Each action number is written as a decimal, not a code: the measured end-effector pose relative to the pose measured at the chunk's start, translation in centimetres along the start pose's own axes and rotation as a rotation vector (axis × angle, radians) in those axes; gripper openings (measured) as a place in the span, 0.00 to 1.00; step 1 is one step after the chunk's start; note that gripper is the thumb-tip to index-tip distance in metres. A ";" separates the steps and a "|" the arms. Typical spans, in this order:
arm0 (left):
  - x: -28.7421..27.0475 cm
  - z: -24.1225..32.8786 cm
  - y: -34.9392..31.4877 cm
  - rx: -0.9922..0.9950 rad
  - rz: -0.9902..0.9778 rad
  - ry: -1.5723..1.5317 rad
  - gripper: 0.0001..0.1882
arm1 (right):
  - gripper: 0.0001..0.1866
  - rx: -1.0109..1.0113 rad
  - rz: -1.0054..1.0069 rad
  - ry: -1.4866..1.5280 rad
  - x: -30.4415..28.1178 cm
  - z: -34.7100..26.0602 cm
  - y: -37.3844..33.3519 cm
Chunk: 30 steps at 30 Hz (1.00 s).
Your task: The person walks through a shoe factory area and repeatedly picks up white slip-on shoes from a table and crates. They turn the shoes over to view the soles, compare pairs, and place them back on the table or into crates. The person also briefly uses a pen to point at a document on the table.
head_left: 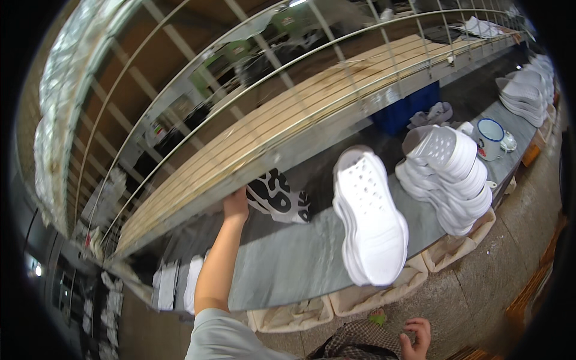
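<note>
Reaching beneath the wooden shelf, my left hand (236,203) is beside a white shoe sole with a black pattern (277,195). The shelf edge hides its fingers, so I cannot tell whether they grip the sole. Low at the front, away from the bench, my right hand (418,338) has loosely bent fingers, the thumb apart and nothing visible in it. A stack of white shoe soles (371,222) stands on the grey bench (270,255), to the right of the patterned sole. Further right is another stack of white soles (449,177).
Above the bench runs a wooden shelf (288,120) with a wire grid (327,45). At the right are a blue-rimmed enamel mug (491,132), more stacked soles (523,96) and a blue bin (411,108). Cloth-lined baskets (384,294) line the bench's front edge.
</note>
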<state>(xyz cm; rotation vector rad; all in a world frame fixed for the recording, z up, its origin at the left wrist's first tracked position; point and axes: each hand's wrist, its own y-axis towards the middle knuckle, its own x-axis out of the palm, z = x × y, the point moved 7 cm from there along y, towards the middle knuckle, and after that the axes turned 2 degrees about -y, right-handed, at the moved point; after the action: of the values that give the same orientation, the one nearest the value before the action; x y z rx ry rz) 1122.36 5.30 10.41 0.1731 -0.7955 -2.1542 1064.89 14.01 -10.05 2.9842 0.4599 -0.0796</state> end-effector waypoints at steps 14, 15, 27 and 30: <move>-0.2 22.8 -17.7 -0.254 -0.471 -0.237 0.15 | 0.43 -0.422 -0.399 -0.186 6.7 -8.9 -0.5; 0.5 22.8 -18.4 -0.266 -0.510 -0.279 0.16 | 0.43 -0.437 -0.387 -0.179 6.9 -10.3 -0.1; 11.7 16.7 -23.3 -0.634 -0.811 -0.895 0.10 | 0.56 -0.046 -0.839 0.114 9.2 -11.1 2.1; 13.7 14.6 -23.9 -0.721 -0.798 -0.891 0.09 | 0.54 0.051 -0.745 0.393 8.0 -10.4 1.4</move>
<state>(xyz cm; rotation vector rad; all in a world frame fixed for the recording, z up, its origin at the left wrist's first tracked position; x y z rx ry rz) 1092.24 13.47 9.64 -1.0714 -0.3369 -3.1663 1073.29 16.42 -0.19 2.6877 1.5979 0.4365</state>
